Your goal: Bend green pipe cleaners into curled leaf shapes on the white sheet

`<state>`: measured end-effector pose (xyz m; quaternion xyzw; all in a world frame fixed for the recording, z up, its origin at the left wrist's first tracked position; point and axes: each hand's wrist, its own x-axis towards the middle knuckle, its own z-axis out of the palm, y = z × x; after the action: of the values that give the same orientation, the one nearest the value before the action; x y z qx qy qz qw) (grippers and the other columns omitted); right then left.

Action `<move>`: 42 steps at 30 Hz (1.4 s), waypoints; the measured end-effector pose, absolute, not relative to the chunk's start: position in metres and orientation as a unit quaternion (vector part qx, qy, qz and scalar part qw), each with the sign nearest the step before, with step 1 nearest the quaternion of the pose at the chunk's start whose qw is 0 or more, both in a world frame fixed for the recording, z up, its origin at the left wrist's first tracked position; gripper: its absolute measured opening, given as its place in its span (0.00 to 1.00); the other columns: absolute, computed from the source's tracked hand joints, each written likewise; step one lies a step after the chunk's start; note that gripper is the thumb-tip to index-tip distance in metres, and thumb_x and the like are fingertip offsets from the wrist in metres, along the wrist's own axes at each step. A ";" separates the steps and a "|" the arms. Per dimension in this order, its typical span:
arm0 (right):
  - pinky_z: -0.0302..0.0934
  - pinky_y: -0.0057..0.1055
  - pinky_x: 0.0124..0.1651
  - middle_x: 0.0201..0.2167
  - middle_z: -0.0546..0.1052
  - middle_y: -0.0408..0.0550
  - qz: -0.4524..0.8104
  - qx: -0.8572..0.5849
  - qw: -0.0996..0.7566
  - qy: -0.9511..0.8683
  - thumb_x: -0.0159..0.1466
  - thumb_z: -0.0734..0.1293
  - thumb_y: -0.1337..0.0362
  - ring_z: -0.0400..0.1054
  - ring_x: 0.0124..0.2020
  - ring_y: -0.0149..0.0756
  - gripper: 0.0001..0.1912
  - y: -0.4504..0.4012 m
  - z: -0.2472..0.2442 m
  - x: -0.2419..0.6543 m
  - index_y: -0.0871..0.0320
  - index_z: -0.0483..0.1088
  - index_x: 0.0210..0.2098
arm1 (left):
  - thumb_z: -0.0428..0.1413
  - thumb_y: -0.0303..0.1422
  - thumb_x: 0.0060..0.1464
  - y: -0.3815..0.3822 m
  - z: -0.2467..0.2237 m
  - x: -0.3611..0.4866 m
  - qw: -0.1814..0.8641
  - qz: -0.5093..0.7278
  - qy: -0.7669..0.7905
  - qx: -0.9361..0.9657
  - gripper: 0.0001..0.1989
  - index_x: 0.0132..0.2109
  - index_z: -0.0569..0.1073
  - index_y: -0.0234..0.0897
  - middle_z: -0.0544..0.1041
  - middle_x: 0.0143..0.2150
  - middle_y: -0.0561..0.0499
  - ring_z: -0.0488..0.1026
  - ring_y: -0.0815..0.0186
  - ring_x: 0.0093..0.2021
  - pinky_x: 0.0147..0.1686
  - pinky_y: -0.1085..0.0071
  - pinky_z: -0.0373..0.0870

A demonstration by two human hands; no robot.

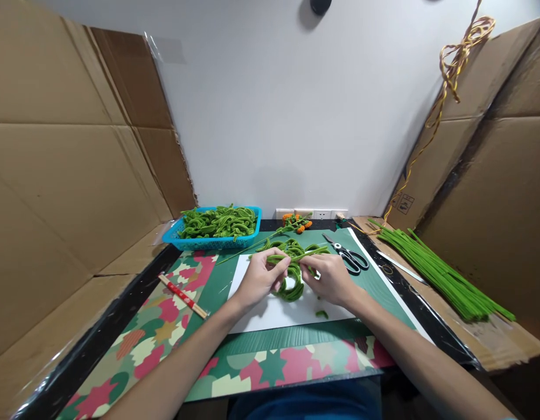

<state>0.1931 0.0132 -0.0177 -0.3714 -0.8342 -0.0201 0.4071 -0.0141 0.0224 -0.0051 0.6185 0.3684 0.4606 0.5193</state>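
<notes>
My left hand (262, 274) and my right hand (326, 276) are close together over a white sheet (270, 315). Both have their fingers pinched on green fuzzy stems (297, 257), which stretch between them and stick out past the right fingers. Below and behind the fingers lies a heap of curled green stems (289, 291), with a round loop at its near side; the hands cover part of it. A small green scrap (322, 314) rests on the sheet near my right hand.
A blue basket (209, 242) of curled green stems stands back left. Orange flowers (297, 222) lie at the back. Black-handled scissors (354, 260), a blade (401, 267) and a bundle of straight green stems (440, 271) are right; red-wrapped chopsticks (182, 296) left. Cardboard walls (69, 163) flank the table.
</notes>
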 end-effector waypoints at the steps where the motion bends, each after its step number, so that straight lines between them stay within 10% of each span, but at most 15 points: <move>1: 0.54 0.28 0.31 0.25 0.79 0.44 -0.012 -0.381 0.411 -0.828 0.69 0.64 0.70 0.69 0.24 0.33 0.10 0.015 -0.018 0.194 0.55 0.76 0.33 | 0.67 0.49 0.56 0.023 -0.005 -0.015 0.526 0.459 0.370 0.614 0.20 0.35 0.73 0.37 0.72 0.21 0.56 0.64 0.74 0.13 0.11 0.80 0.54; 42: 0.59 0.25 0.30 0.22 0.78 0.40 0.076 -0.385 0.443 -0.806 0.59 0.72 0.71 0.70 0.23 0.30 0.05 0.007 -0.015 0.193 0.55 0.77 0.28 | 0.69 0.45 0.53 0.014 -0.009 -0.003 0.515 0.445 0.352 0.642 0.19 0.32 0.74 0.33 0.64 0.19 0.59 0.58 0.76 0.17 0.17 0.79 0.52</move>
<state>0.1932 0.0074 -0.0153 -0.3853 -0.8057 0.0764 0.4433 -0.0027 0.0141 -0.0090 0.6419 0.3523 0.4452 0.5154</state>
